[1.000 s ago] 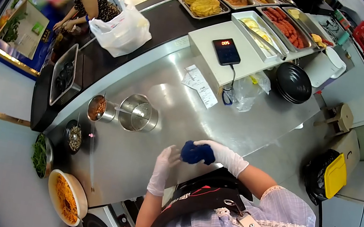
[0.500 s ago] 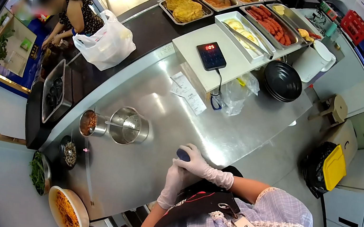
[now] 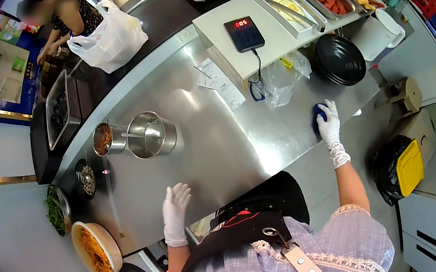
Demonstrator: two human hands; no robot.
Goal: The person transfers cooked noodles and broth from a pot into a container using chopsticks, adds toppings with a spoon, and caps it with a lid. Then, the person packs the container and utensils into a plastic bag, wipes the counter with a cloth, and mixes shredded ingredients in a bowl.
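My right hand point(image 3: 331, 123), in a white glove, presses a small bunched dark blue cloth point(image 3: 321, 112) onto the steel counter point(image 3: 215, 153) near its right edge, below the stacked black bowls point(image 3: 341, 59). Only part of the cloth shows from under the fingers. Nearer my body, my gloved left hand point(image 3: 177, 210) is empty, its fingers stretched out above the counter's front part. Beyond it stand a steel pot point(image 3: 150, 135) with a handle across its rim and a smaller steel cup point(image 3: 106, 140) of brown bits.
A timer point(image 3: 244, 33) reading 05 sits on a white shelf. Receipts point(image 3: 219, 84) and a clear plastic bag point(image 3: 282, 83) lie below. Left are a bowl of orange shreds point(image 3: 95, 251) and greens point(image 3: 55, 210). Across the counter, a person bends behind a white carrier bag point(image 3: 108, 40).
My hands were together at the counter's front edge around the cloth. Now the right has carried it far to the right, and the left has let go and moved left. The view has shifted.
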